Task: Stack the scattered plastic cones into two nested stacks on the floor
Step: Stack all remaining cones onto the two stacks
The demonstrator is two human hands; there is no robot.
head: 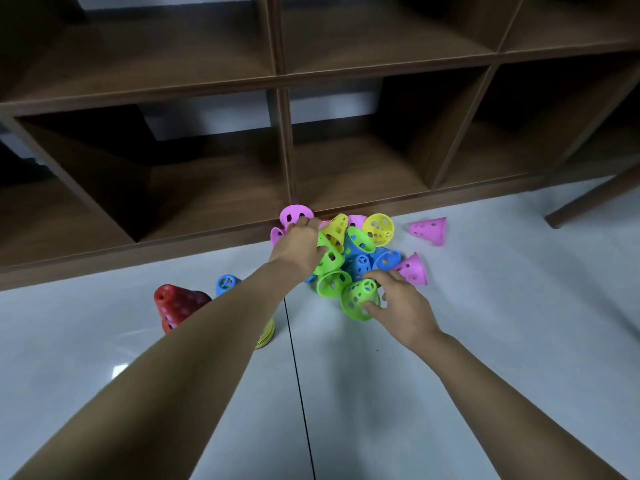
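Observation:
A heap of perforated plastic cones (pixel 360 251) in green, yellow, blue and pink lies on the floor against the shelf's base. My left hand (pixel 299 244) reaches over its left side, fingers curled on a pink cone (pixel 294 213). At the heap's front, my right hand (pixel 398 303) grips a green cone (pixel 356 299) by its rim. To the left stands a red nested stack (pixel 178 304). A second stack topped by a blue cone (pixel 227 284), with yellow rims (pixel 266 332) at its base, is mostly hidden behind my left forearm.
Two pink cones lie apart on the right, one at the far right (pixel 429 230) and one beside the heap (pixel 414 270). A dark wooden cubby shelf (pixel 287 150) runs along the back. A slanted wooden leg (pixel 588 199) stands at right. The pale floor (pixel 485 341) has a dark seam.

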